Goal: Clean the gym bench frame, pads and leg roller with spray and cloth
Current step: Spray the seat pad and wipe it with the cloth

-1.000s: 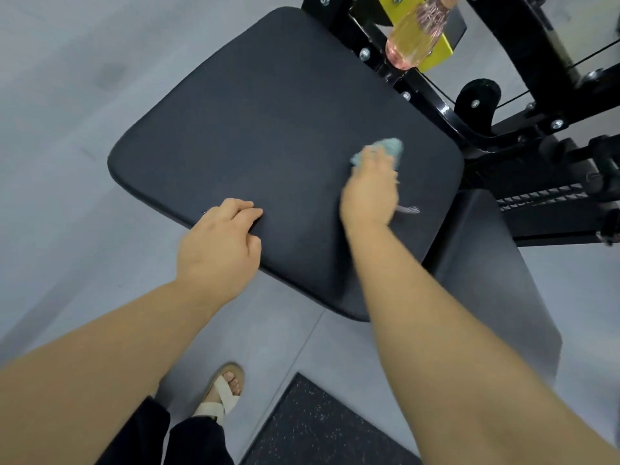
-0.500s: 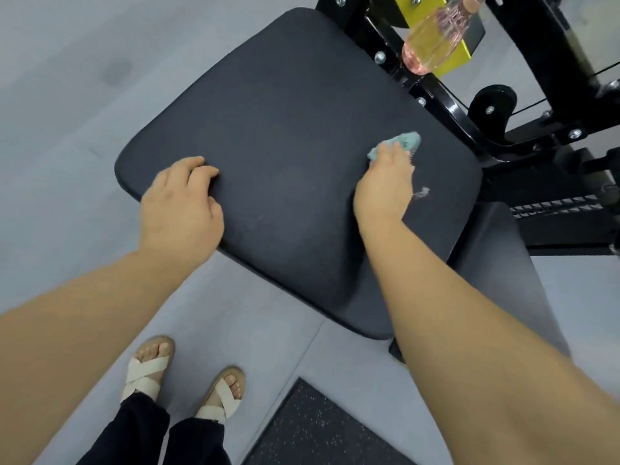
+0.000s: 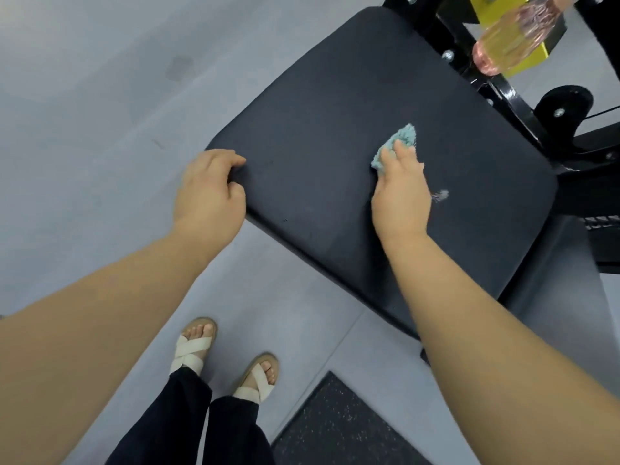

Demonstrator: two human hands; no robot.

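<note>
Right hand (image 3: 399,196) fingers clamp cloth (image 3: 401,137) on pad (image 3: 318,112); left hand (image 3: 208,193) fingers grip pad corner; spray bottle (image 3: 510,38) beyond.

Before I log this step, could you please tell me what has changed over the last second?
The left hand slid leftward along the pad's near edge and now grips its left corner. The right hand stayed in place, holding the cloth on the pad; the bottle stayed on the frame.
</note>
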